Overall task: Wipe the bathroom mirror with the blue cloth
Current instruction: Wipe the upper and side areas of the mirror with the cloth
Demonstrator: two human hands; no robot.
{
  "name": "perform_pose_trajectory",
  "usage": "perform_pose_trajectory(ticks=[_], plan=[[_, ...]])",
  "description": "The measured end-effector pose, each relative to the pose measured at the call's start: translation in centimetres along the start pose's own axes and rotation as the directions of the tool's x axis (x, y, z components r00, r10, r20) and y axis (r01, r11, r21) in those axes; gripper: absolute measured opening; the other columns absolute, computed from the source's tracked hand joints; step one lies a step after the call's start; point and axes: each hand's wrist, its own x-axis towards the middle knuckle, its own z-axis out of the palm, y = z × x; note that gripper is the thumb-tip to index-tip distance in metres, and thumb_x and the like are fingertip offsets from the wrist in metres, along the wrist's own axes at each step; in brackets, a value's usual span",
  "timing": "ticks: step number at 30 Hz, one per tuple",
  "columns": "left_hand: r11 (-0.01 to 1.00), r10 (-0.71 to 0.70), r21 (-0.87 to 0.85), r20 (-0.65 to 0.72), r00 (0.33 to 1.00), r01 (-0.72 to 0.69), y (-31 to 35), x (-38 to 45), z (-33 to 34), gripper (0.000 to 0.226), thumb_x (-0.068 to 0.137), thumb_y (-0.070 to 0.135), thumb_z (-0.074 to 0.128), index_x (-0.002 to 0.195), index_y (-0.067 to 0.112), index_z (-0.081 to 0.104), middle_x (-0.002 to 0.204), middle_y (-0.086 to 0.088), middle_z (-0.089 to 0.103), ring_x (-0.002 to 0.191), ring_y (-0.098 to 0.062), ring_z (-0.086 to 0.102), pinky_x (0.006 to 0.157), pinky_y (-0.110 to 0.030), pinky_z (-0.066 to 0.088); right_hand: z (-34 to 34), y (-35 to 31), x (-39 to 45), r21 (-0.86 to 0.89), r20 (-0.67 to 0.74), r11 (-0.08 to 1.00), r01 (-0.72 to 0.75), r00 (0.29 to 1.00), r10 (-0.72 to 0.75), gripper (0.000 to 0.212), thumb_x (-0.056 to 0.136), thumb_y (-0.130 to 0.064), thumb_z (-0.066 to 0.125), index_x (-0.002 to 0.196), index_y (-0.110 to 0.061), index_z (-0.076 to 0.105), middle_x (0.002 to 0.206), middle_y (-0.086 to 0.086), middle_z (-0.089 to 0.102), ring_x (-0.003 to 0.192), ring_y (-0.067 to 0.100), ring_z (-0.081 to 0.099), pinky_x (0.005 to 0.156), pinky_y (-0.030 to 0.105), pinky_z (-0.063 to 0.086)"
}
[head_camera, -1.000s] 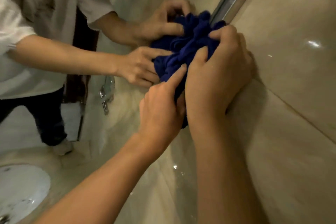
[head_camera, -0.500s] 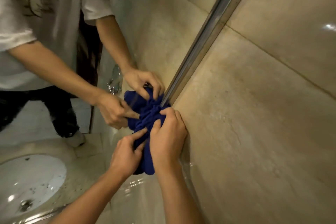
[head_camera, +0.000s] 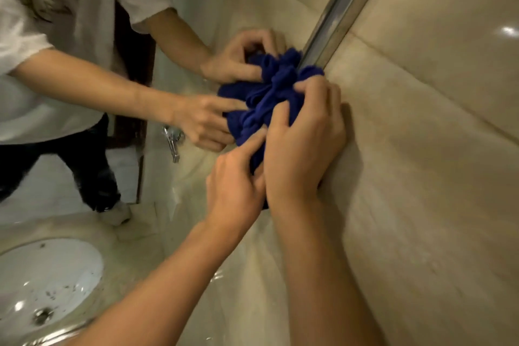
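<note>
While both hands press it against the mirror (head_camera: pixel 224 8), the blue cloth (head_camera: pixel 269 98) sits bunched in a crumpled wad right at the mirror's right edge, touching the metal frame strip (head_camera: pixel 339 8). The wad has no clear point; its longer run goes from upper right by the strip down-left toward the wrists. The right hand (head_camera: pixel 304 146) grips the cloth from the right side, fingers curled into the folds, its edge resting on the beige wall tile (head_camera: pixel 435 149). The left hand (head_camera: pixel 236 180) lies just beside it, touching it, index finger stretched out onto the cloth while the other fingers curl under; whether they hold fabric I cannot tell. Reflected hands meet the cloth from the far side in the glass. Lower left, well apart from the cloth, a white sink (head_camera: pixel 47 275) with dark specks shows. A chrome door handle (head_camera: pixel 172 139) appears in the reflection, near the cloth's left.
</note>
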Motion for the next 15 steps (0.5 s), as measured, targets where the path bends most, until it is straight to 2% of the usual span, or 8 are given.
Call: perform_pose_trajectory(ticks=[1, 3, 6, 8, 10, 12, 15], plan=[[0.999, -0.001, 0.044, 0.003, 1.0, 0.001, -1.0, -0.7, -0.1, 0.042, 0.088, 0.034, 0.054, 0.129, 0.035, 0.061, 0.105, 0.012, 0.072, 0.096, -0.013, 0.067, 0.071, -0.04, 0.054, 0.6, 0.5, -1.3, 0.006, 0.008, 1.0, -0.01, 1.0, 0.01, 0.016, 0.074, -0.001, 0.071, 0.088, -0.001, 0.064, 0.094, 0.013, 0.066, 0.085, 0.02, 0.056, 0.077, -0.001, 0.024], [0.996, -0.028, 0.083, 0.007, 1.0, 0.027, -2.7, -2.1, 0.0, 0.039, 0.089, 0.029, 0.055, 0.126, 0.033, 0.063, 0.099, 0.012, 0.072, 0.086, -0.008, 0.065, 0.066, -0.036, 0.052, 1.5, 1.5, -3.7, 0.001, 0.019, 1.0, -0.021, 1.0, 0.021, 0.015, 0.074, 0.0, 0.072, 0.087, 0.001, 0.065, 0.092, 0.016, 0.065, 0.084, 0.018, 0.05, 0.078, 0.004, 0.023], [0.991, -0.084, 0.11, 0.02, 0.996, 0.082, -5.5, -3.6, 0.0, 0.032, 0.088, 0.024, 0.055, 0.116, 0.037, 0.064, 0.09, 0.011, 0.071, 0.077, -0.009, 0.062, 0.06, -0.037, 0.049, 2.7, 2.4, -6.6, -0.037, 0.03, 0.999, -0.016, 0.999, 0.018, 0.012, 0.075, 0.003, 0.071, 0.085, 0.002, 0.065, 0.089, 0.017, 0.064, 0.081, 0.023, 0.052, 0.074, 0.015, 0.033], [0.986, -0.111, 0.125, 0.029, 0.993, 0.107, -7.3, -4.9, -0.1, 0.032, 0.089, 0.022, 0.058, 0.116, 0.036, 0.066, 0.089, 0.014, 0.071, 0.077, -0.007, 0.062, 0.059, -0.035, 0.047, 3.3, 3.1, -8.8, -0.02, 0.078, 0.999, -0.044, 0.996, 0.046, 0.011, 0.076, 0.004, 0.069, 0.086, 0.003, 0.065, 0.09, 0.018, 0.063, 0.083, 0.022, 0.049, 0.068, 0.023, 0.037], [0.976, -0.193, 0.119, 0.07, 0.979, 0.184, -8.9, -6.3, -0.1, 0.032, 0.089, 0.024, 0.06, 0.118, 0.038, 0.066, 0.095, 0.02, 0.071, 0.083, -0.003, 0.065, 0.063, -0.034, 0.049, 3.7, 3.8, -11.2, -0.021, 0.149, 0.995, -0.103, 0.983, 0.105, 0.014, 0.075, 0.006, 0.069, 0.088, 0.002, 0.064, 0.091, 0.018, 0.062, 0.082, 0.025, 0.052, 0.064, 0.025, 0.037], [0.945, -0.309, 0.15, 0.117, 0.944, 0.291, -10.9, -7.6, -0.2, 0.038, 0.087, 0.033, 0.059, 0.124, 0.04, 0.064, 0.109, 0.024, 0.07, 0.099, -0.001, 0.066, 0.075, -0.039, 0.055, 4.1, 4.5, -13.7, -0.048, 0.269, 0.986, -0.163, 0.948, 0.17, 0.019, 0.073, 0.006, 0.071, 0.089, -0.001, 0.062, 0.092, 0.016, 0.061, 0.079, 0.03, 0.058, 0.064, 0.026, 0.037], [0.899, -0.415, 0.213, 0.143, 0.898, 0.381, -13.1, -8.9, -1.0, 0.046, 0.084, 0.036, 0.059, 0.131, 0.039, 0.061, 0.12, 0.021, 0.068, 0.111, -0.001, 0.063, 0.088, -0.04, 0.055, 3.8, 4.6, -15.6, -0.059, 0.405, 0.964, -0.258, 0.877, 0.26, 0.024, 0.074, 0.005, 0.07, 0.094, -0.005, 0.061, 0.097, 0.012, 0.062, 0.082, 0.031, 0.063, 0.07, 0.022, 0.033]])
